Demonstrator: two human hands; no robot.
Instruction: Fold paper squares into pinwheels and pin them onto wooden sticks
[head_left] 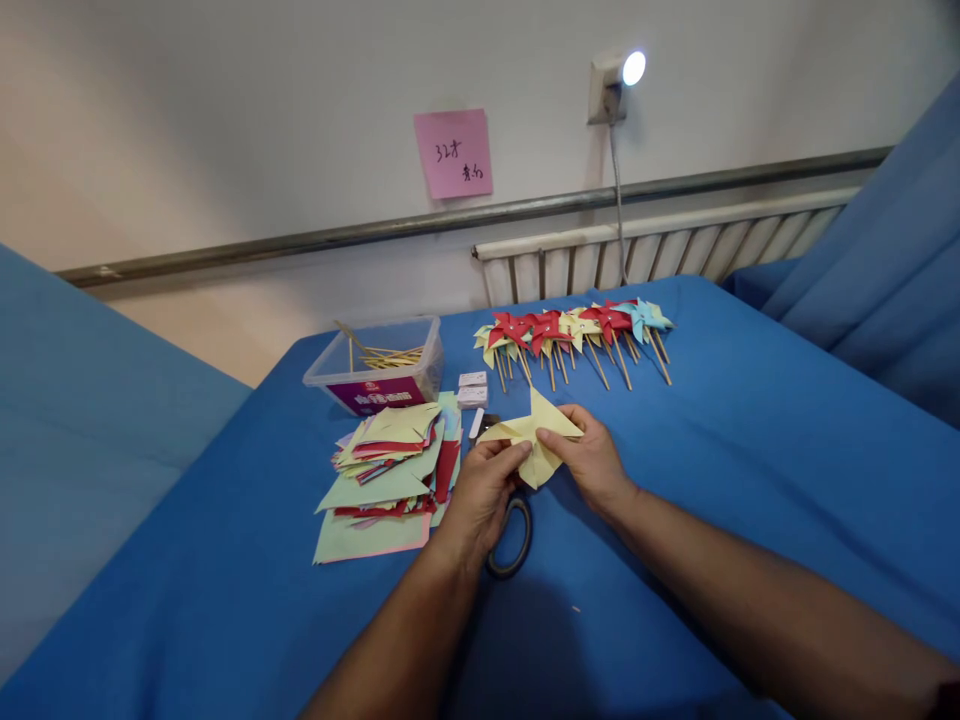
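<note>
Both hands pinch one yellow paper piece (534, 432), partly folded into pointed flaps, just above the blue table. My left hand (484, 490) grips its left side with thumb and fingers. My right hand (589, 455) holds its right side. Under my left wrist lies a dark roll of tape (514, 540). A loose pile of cut paper squares (386, 470), yellow, green, red and pink, lies just left of my left hand.
A row of finished paper pinwheels on sticks (574, 335) lies at the back of the blue table (750, 440). A clear plastic box with wooden sticks (379, 365) stands back left. Small white boxes (472, 388) sit beside it. Radiator and wall lamp behind.
</note>
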